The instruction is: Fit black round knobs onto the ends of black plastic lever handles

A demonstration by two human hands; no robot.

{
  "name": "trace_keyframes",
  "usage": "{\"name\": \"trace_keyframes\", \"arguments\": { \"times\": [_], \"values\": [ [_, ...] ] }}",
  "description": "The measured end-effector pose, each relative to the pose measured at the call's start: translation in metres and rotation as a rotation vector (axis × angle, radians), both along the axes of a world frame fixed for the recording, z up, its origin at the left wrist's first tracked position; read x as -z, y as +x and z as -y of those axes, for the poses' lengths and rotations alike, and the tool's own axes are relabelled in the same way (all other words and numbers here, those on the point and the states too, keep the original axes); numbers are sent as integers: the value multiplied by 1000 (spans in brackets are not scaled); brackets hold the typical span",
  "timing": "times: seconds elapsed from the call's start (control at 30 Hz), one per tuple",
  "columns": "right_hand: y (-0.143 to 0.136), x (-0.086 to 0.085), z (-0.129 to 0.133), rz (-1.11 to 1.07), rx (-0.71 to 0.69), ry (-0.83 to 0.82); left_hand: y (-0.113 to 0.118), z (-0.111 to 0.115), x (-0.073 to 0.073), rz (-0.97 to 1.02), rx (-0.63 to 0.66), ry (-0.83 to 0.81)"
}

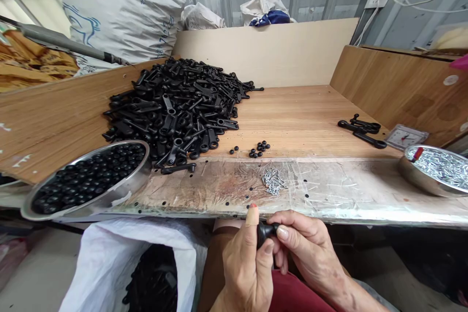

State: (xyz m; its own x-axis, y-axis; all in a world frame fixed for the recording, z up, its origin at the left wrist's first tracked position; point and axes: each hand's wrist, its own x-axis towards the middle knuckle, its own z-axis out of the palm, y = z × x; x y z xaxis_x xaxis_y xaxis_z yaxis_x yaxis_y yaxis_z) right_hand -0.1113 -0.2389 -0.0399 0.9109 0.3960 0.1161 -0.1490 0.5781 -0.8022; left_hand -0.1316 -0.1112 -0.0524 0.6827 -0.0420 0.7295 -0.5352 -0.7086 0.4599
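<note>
Over the table's front edge, my left hand [245, 265] is closed around the wide end of a black plastic crank handle [263, 232]. A light tape wraps its upright thumb or finger. My right hand [310, 243] pinches the narrow end of the same piece between thumb and fingers. Much of the piece is hidden by the fingers. Just beyond my hands lies a small heap of silver screws [273, 182]. Several black balls [259, 148] sit loose behind it. A large pile of black crank handles [175, 107] covers the left of the table.
A metal bowl of black balls [143, 161] stands at left, a metal bowl of silver screws [413, 170] at right. Near the latter are a square clock [406, 136] and several crank handles [361, 129]. A white sack [98, 253] with black parts hangs below the front edge.
</note>
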Motion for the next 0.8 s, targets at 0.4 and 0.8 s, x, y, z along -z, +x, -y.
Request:
{"name": "trace_keyframes", "arguments": {
  "times": [0.4,0.8],
  "values": [
    [-5,-6,3,298,258,-433,0,8,1,91,-82,50],
    [25,-19,4,-212,-47,-256,15,8,4,-39,-44,-66]
  ]
}}
